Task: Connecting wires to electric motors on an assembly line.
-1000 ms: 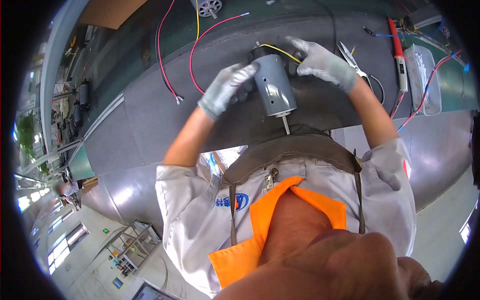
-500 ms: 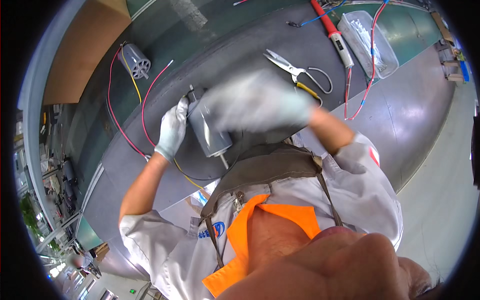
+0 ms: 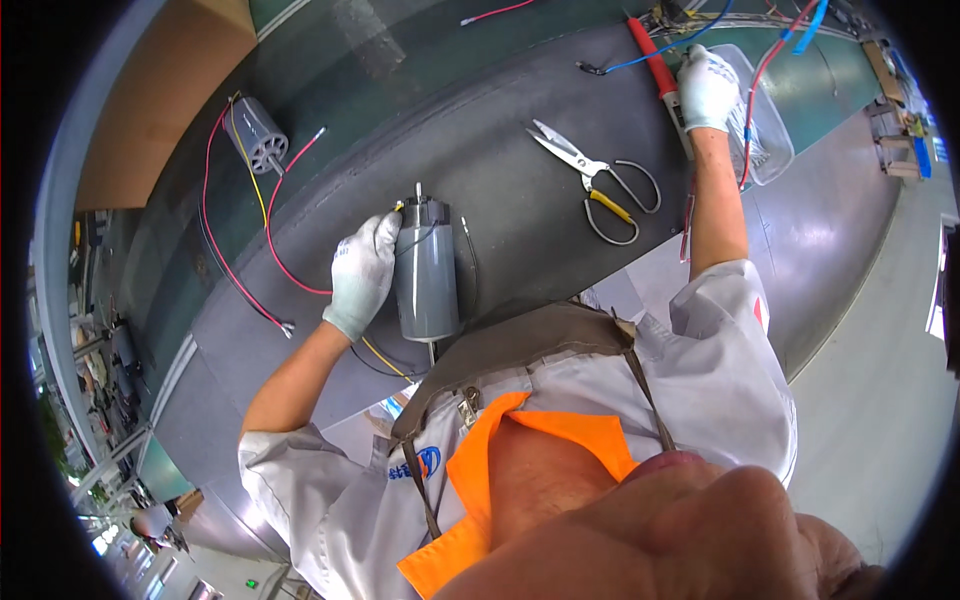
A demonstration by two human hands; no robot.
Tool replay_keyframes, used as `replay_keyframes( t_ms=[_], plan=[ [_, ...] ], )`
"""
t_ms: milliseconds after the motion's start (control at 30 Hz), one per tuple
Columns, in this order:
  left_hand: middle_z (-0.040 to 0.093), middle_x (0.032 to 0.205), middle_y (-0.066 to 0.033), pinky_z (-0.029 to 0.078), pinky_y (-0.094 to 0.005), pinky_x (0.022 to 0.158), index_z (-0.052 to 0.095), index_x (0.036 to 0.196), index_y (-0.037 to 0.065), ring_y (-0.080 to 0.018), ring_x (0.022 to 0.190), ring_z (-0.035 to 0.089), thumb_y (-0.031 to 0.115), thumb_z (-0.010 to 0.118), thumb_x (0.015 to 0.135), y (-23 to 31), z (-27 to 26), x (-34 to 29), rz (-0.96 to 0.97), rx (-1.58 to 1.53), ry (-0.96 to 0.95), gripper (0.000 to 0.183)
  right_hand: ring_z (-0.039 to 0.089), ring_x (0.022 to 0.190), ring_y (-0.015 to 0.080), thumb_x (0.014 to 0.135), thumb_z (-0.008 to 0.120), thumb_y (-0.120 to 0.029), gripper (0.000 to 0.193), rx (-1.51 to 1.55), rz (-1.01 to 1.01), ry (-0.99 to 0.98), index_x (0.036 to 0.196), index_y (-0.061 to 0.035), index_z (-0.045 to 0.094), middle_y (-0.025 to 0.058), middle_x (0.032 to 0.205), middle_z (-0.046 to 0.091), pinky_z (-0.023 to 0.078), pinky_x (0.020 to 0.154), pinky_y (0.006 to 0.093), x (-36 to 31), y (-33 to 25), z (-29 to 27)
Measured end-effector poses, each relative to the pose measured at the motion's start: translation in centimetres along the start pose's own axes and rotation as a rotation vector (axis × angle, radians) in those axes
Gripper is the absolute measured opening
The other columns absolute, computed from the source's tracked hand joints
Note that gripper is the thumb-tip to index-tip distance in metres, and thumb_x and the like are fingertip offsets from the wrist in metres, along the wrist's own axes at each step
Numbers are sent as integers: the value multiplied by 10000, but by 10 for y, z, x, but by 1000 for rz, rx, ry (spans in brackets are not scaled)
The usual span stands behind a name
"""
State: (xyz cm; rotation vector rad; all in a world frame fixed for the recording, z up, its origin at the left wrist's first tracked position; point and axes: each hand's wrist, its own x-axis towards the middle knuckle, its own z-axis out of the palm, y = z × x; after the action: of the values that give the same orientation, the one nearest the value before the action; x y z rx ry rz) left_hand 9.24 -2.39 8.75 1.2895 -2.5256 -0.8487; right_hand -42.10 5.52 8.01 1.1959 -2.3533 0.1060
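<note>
My left hand [image 3: 365, 275], in a white glove, is closed at the upper left side of a grey cylindrical motor [image 3: 427, 290]. The motor lies close to my apron, its dark end cap and shaft facing away from me. My right hand [image 3: 708, 92], gloved too, reaches far right over the edge of a clear plastic tray [image 3: 778, 165] holding thin white strips. Its fingers are bent, and their tips are hidden. Right beside that hand lies a red and grey pen-shaped tool [image 3: 655, 60]. Scissors [image 3: 590, 170] with yellow on one handle rest between both hands.
A second motor [image 3: 256, 132] with red and yellow leads stands at the far left, near a cardboard sheet [image 3: 165, 90]. A blue cable [image 3: 660, 58] and a red cable [image 3: 765, 75] run along the right. A dark lead [image 3: 471, 250] lies beside the held motor.
My right hand has swung from above the motor to the tray at the far right. The motor is now turned more upright in view, with my left hand still on it.
</note>
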Motion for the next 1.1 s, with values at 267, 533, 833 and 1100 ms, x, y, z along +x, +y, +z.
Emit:
replay_keyframes(
  t_ms=[267,533,833,1100],
  plan=[
    [465,583,8,364,-292,458,615,735,83,-93,475,449,644,490,971,4,-65,24,-385,-289,-615,621,689,751,156,995,594,-118,241,1591,228,-341,1156,49,659,138,997,722,542,629,270,-88,-101,-144],
    [473,614,52,332,-233,455,697,857,121,-38,516,432,571,513,981,28,-108,11,-479,-417,-706,502,708,988,204,957,650,-67,252,2082,447,-1245,1169,67,636,152,1103,702,598,850,328,-170,-240,-179],
    [554,685,30,382,-218,471,671,960,71,-56,554,489,411,532,1008,17,-61,-12,-575,-778,-306,370,677,990,139,902,649,67,280,2065,165,-1147,1182,70,646,104,1139,703,555,896,269,-183,-243,-166],
    [670,745,-12,447,-206,510,708,1009,-8,-49,563,572,172,694,934,26,-20,-14,-510,-989,52,196,691,827,107,945,609,-5,333,2020,239,-995,1277,1,637,101,1022,722,567,644,224,-144,-255,-155]
  ],
)
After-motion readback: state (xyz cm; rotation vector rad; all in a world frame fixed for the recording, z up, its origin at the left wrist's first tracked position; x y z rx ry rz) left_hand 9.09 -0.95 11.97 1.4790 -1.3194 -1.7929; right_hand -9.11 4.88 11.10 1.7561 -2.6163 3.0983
